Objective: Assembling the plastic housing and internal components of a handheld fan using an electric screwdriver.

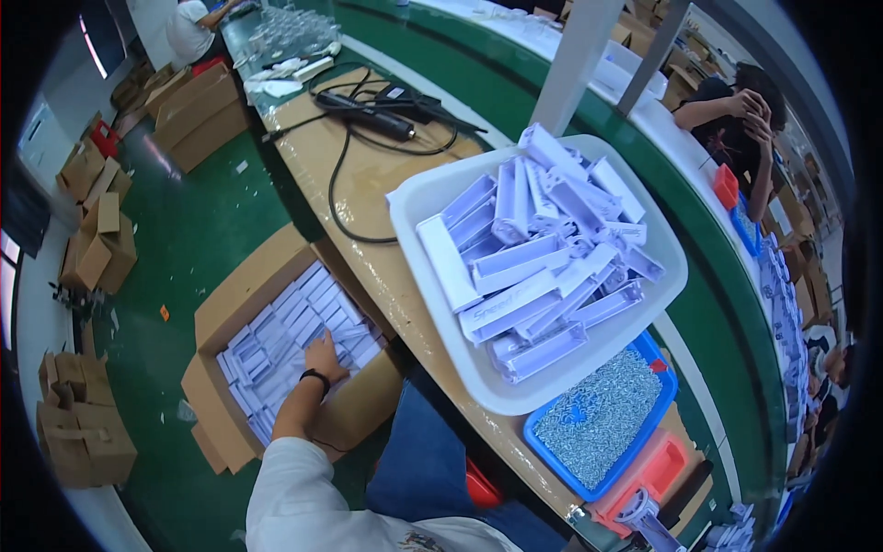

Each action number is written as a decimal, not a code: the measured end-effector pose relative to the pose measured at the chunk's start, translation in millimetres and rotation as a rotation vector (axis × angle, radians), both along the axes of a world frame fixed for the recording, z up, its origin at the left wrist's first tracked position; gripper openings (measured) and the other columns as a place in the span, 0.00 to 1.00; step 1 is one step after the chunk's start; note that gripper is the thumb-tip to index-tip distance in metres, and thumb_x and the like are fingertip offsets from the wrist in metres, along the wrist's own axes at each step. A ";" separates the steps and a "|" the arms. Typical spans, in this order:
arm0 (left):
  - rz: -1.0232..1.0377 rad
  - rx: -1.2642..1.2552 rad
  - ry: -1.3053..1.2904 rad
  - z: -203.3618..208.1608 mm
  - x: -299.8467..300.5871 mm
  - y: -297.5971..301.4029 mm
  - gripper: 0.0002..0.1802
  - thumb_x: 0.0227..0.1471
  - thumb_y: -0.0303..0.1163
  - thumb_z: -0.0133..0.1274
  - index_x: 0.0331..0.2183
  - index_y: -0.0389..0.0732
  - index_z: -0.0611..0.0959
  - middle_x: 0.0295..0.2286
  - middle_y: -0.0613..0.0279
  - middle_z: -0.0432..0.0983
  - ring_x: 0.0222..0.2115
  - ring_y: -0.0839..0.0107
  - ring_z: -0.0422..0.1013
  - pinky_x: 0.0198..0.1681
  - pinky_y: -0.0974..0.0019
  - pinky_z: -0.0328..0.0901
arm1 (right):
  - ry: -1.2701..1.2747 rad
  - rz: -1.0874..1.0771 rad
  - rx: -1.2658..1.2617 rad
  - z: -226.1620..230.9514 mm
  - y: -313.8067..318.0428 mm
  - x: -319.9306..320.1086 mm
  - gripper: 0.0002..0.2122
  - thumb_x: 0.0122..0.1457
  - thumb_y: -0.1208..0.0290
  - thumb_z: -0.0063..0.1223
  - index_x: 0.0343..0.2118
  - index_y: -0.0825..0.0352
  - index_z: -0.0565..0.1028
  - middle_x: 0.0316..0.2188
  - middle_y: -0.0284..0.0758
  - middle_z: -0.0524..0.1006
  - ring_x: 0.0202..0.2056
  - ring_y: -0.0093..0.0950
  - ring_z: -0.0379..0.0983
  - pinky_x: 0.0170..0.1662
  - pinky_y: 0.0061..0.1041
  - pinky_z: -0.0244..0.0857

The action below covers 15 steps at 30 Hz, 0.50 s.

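My left hand (325, 357), with a black band at its wrist, reaches down into an open cardboard box (354, 405) on the floor at my left. Rows of long white plastic housings (267, 342) fill this box, and my hand touches those near its middle. Its fingertips are partly hidden among the pieces, so I cannot tell whether they grip one. My right hand is out of view. On the workbench, a white plastic tub (432, 345) is heaped with similar loose housings (520, 262).
A blue tray of small metal screws (602, 419) and a red tray (648, 469) sit right of the tub. A black electric screwdriver (368, 118) lies behind, its cable looping across the workbench (308, 152). Across the green conveyor, a person (736, 120) sits. Cardboard boxes (87, 432) stand left.
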<state>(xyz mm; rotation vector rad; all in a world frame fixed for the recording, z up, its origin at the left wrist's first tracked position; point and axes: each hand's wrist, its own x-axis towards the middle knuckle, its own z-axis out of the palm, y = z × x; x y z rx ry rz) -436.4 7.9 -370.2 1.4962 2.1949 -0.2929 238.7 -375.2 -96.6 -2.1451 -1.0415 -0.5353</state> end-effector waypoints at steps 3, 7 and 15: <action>-0.023 -0.009 0.068 1.7 -1.9 3.9 0.72 0.27 0.50 0.75 0.66 0.35 0.52 0.50 0.42 0.70 0.52 0.49 0.70 0.56 0.50 0.65 | -0.228 0.339 0.200 -6.4 32.5 35.5 0.20 0.61 0.59 0.51 0.44 0.75 0.74 0.39 0.46 0.75 0.44 0.43 0.70 0.51 0.44 0.63; 0.021 -0.006 0.116 -13.7 -11.3 1.9 0.71 0.27 0.49 0.75 0.66 0.37 0.52 0.50 0.42 0.71 0.50 0.49 0.71 0.54 0.52 0.68 | -0.463 0.709 0.316 2.3 42.1 28.5 0.19 0.61 0.59 0.54 0.41 0.73 0.76 0.37 0.44 0.74 0.41 0.41 0.70 0.48 0.43 0.63; 0.075 0.026 0.005 24.2 -16.6 8.8 0.72 0.24 0.48 0.75 0.66 0.37 0.53 0.51 0.42 0.71 0.51 0.50 0.71 0.53 0.54 0.69 | -0.269 0.021 0.057 13.5 34.3 -20.0 0.18 0.65 0.58 0.53 0.39 0.72 0.77 0.37 0.45 0.75 0.39 0.41 0.70 0.46 0.41 0.64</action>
